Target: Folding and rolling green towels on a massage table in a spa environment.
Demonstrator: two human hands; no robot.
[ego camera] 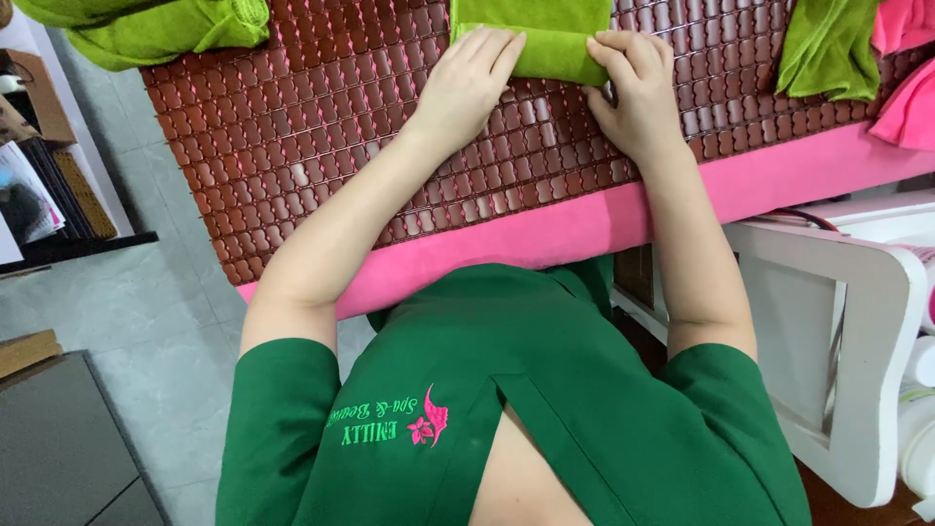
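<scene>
Head view, looking down. Nearest: green uniform front and both bare forearms, reaching away over a pink padded bed edge [545, 239] onto a brown tiled mat [321, 127].

Left hand [466, 83]: flat, fingers together, palm down on the mat, fingertips pressing the near left end of a folded green towel [545, 39]. Open grip, nothing clasped.

Right hand [638, 93]: fingers curled over the towel's near right corner, pinching the fold. Closed grip on the towel.

The towel lies at mid-mat, partly cut off by the top of the frame, near edge doubled into a thick roll or fold.

Step in hand, by my reading: folding or rolling the towel, both hands setting the near fold. Next move would call for even pressure from both hands so the edge stays straight.

Farther: loose green towel heap [146, 29] far left; another green cloth [828, 49] and pink cloth [906, 68] far right. White stand [857, 321] beside the bed.
</scene>
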